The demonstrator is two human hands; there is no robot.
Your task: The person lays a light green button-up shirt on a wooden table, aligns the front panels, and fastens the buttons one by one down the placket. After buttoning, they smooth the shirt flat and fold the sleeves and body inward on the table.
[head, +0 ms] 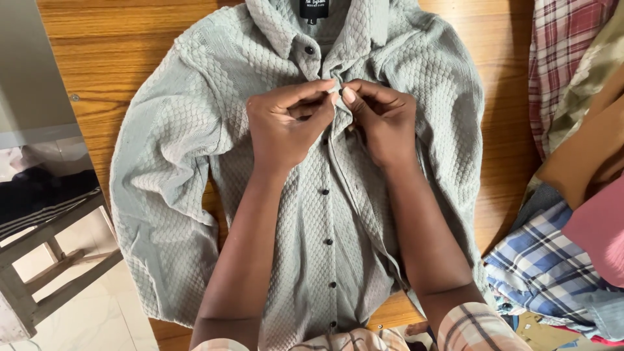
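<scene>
Lying face up on the wooden table (123, 58), a pale grey quilted button-up shirt (195, 130) is spread with its collar at the far edge and its sleeves folded down along both sides; the placket is pinched near the chest by both hands, which meet just below the collar; the left hand (286, 123) is closed on the fabric edge, thumb and forefinger pressed together on it; the right hand (383, 120) is likewise closed on the facing edge, its fingertips touching those of the left; whether a button is held between them cannot be told, since it is hidden by the fingers. One small dark button (309, 49) is seen above the hands at the collar; a row of dark buttons (328, 241) runs below them down the closed front. A heap of other garments is piled at the right edge of the table; a blue checked shirt (539, 260), a red plaid one (562, 45) and a pink cloth (601, 227) are among them. A wooden stool (45, 253) stands on the tiled floor at the left.
</scene>
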